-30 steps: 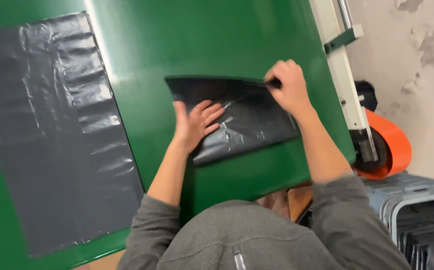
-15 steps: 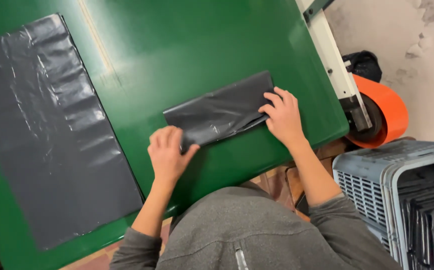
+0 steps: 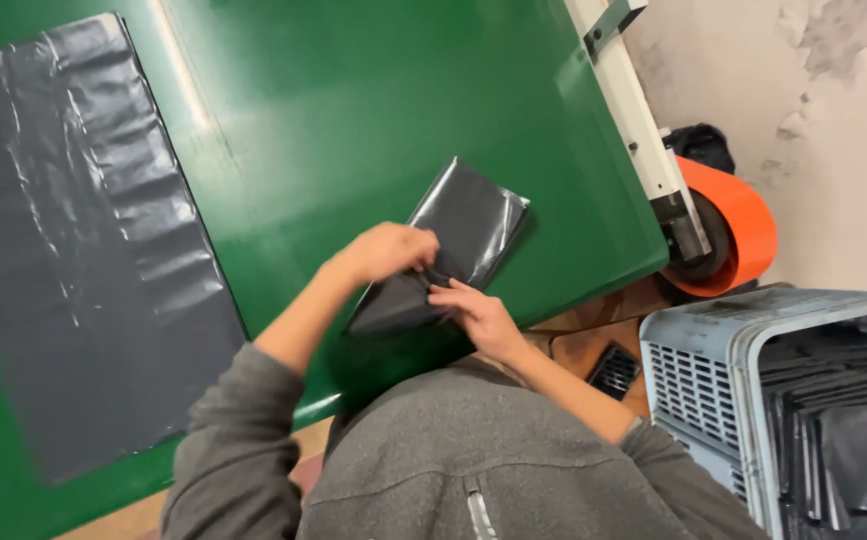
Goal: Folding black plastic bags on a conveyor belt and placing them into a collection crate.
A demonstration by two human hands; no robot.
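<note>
Where half a second ago our hands lay apart on a wider strip, we now see the left hand (image 3: 386, 250) and right hand (image 3: 479, 318) meeting, fingers grasping the folded black bag (image 3: 459, 235), narrower and slanted, on the green bench (image 3: 354, 100).

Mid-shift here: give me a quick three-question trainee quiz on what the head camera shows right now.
1. True or false: both hands are on the folded black bag.
2. Which lies flat on the left of the green table? A) a long black plastic sheet B) an orange roller C) a grey crate
3. What fills the grey crate at lower right?

Key:
1. True: the left hand and right hand both grip it.
2. A, the long black plastic sheet.
3. Stacked black bags.
</note>
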